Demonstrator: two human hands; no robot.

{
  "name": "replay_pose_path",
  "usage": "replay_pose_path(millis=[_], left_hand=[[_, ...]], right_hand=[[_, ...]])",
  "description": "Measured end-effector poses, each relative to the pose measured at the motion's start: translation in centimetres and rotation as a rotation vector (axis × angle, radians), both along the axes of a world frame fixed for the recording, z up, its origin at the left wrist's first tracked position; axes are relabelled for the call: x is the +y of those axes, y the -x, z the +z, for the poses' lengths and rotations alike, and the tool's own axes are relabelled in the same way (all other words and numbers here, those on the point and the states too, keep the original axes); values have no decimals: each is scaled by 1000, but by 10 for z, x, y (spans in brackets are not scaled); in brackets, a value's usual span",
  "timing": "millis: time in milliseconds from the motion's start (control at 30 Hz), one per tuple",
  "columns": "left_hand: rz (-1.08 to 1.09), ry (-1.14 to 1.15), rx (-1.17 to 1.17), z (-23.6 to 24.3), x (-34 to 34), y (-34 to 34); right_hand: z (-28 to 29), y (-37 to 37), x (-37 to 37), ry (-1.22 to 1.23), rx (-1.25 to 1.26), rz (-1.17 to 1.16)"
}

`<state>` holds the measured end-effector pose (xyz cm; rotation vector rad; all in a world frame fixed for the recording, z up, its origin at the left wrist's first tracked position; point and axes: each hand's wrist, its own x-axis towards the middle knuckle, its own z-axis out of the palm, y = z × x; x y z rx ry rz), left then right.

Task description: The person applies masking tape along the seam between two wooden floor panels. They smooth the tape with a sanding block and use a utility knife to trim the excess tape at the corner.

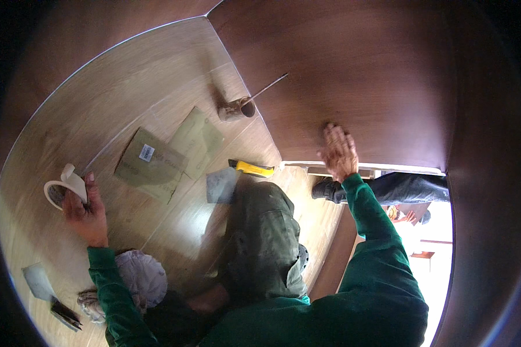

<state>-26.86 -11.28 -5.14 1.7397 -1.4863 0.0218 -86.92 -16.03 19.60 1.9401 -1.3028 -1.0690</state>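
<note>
At the left, the fingers of my left hand are closed on a cream ring with a loose strip curling up, like a roll of masking tape. My right hand is stretched out flat against the lower part of the dark brown wood panel. Its fingers are slightly blurred, and a dark smudge shows at their tips. Whether anything thin lies under the palm cannot be seen. Between my hands, two greenish sandpaper sheets overlap on the wood-look floor. A putty knife with a yellow and black handle lies near my bent knee.
A brown-stained can holding a thin stick stands against the panel. A second scraper and a whitish cloth bundle lie at lower left. Beyond the opening at right are another person's trousered leg and a hand at a board.
</note>
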Motion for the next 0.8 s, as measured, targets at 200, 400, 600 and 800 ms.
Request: replay_pose_path(millis=[200, 400, 600, 800], left_hand=[[-33, 34, 100, -8, -3, 2], [23, 18, 100, 0, -3, 7], [-1, 7, 114, -6, -6, 2], [-10, -40, 154, -10, -5, -1]], right_hand=[[-55, -7, -5, 97, -65, 42], [-59, -54, 55, -66, -428, -113], [-55, -157, 176, 16, -1155, -721], [-65, -73, 170, 28, -1474, -985]])
